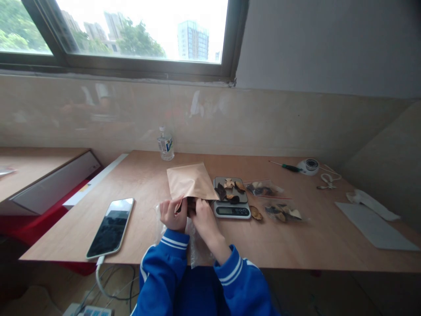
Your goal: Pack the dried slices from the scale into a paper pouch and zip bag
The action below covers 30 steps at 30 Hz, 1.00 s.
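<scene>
A brown kraft paper bag lies tilted on the table, its mouth facing me. My left hand is closed on the left edge of that mouth. At the opening's right side is my right hand, its fingers reaching inside, where the bag hides the fingertips. Clear plastic wrap spreads beneath both hands to the table edge. Just right of the bag stands a small digital kitchen scale with several dried brown and dark slices on its plate. A single loose slice rests beside it.
Two clear zip bags of dried slices lie right of the scale. Farther out are a screwdriver, a white dome camera and a grey board. A plugged-in phone lies left; a bottle stands behind.
</scene>
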Tool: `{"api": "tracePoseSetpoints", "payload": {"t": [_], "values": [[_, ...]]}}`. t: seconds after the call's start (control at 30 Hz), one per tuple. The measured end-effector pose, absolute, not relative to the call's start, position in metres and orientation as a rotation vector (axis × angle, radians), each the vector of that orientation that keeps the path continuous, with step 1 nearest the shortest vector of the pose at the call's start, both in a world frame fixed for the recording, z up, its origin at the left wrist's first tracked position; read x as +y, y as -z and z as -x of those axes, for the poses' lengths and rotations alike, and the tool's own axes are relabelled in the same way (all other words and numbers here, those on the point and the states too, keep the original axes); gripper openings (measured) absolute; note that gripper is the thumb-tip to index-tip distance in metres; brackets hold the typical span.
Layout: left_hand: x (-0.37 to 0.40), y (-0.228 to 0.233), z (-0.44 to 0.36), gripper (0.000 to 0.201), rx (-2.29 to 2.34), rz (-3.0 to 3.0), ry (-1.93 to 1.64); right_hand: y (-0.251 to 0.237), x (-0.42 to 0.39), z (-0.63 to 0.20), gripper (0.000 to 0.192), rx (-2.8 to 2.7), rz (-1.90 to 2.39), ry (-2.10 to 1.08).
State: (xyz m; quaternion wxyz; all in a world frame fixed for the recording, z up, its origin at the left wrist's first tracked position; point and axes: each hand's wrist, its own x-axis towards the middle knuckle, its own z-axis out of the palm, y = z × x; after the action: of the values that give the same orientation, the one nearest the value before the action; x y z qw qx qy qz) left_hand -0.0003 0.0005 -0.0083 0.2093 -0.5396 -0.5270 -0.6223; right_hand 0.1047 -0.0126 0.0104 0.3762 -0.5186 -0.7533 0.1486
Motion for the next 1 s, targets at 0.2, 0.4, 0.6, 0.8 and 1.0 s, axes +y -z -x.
{"api": "tracePoseSetpoints", "payload": {"t": [0.2, 0.4, 0.6, 0.8, 1.0], "values": [[-0.001, 0.005, -0.001, 0.008, -1.509, 1.479, 1.751, -0.032, -0.049, -0.134, 0.027, -1.794, 1.085, -0.615], [-0.001, 0.002, -0.002, 0.009, -1.505, 1.478, 1.775, -0.032, -0.056, -0.174, 0.021, -1.538, 1.119, -0.589], [0.001, 0.006, 0.000, 0.004, -1.421, 1.501, 1.736, -0.015, -0.021, -0.205, 0.026, -1.546, 1.268, -0.432], [0.002, 0.008, 0.001, 0.004, -1.406, 1.504, 1.746, -0.001, -0.015, -0.234, 0.030, -1.601, 1.427, -0.086], [0.002, 0.008, 0.001, 0.008, -1.483, 1.496, 1.744, 0.004, -0.025, -0.259, 0.032, -1.445, 1.546, 0.081]]}}
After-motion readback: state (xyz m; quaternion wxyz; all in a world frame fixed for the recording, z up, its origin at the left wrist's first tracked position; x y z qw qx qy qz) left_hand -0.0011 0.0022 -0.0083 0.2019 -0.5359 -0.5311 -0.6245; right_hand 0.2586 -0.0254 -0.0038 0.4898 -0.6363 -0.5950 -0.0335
